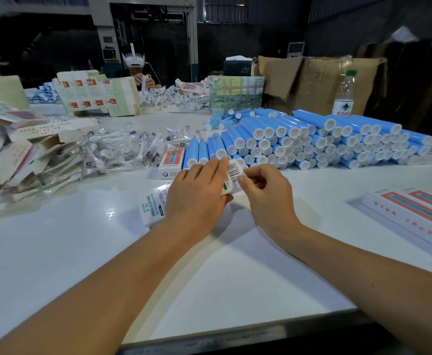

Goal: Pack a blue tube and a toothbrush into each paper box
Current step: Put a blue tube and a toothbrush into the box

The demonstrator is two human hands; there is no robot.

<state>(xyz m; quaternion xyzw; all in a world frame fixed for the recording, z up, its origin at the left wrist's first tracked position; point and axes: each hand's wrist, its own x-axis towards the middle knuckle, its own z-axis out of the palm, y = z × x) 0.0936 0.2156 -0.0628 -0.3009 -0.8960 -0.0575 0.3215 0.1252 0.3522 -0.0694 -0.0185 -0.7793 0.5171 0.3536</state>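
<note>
A: What do the hands have?

B: One long white paper box printed with teal lettering and a barcode (pixel 231 172), lying on the glossy white tabletop (pixel 81 252) near its middle. The left hand (pixel 197 193) lies over the box with its fingers curled round it; the right hand (pixel 266 188) pinches the flap at the box's far end between thumb and forefinger.

A: Can you see what is inside it?

B: No — the hands cover most of it, and its contents are hidden.

A: Where are the tubes?

B: A big stack of blue tubes with white end caps (pixel 312 139) lies on its side toward the far right of the tabletop, caps facing the near edge. It starts just beyond the hands.

A: And the toothbrushes?

B: A loose heap of toothbrushes in clear plastic wrappers (pixel 122 149) spreads across the left half, beside the tubes.

A: Any other boxes?

B: Flat unfolded white cartons (pixel 17 155) are piled at the left edge. One white box with a red-and-blue panel (pixel 171 160) lies between the wrapped brushes and the tubes. Closed white boxes with red-and-blue panels (pixel 414 211) lie side by side at the right edge.

A: Farther back?

B: A clear water bottle with a green cap (pixel 344 94) stands behind the tubes, in front of a brown cardboard carton (pixel 320 80). A person in a white headset (pixel 136 63) sits at the far edge — holding a small box.
</note>
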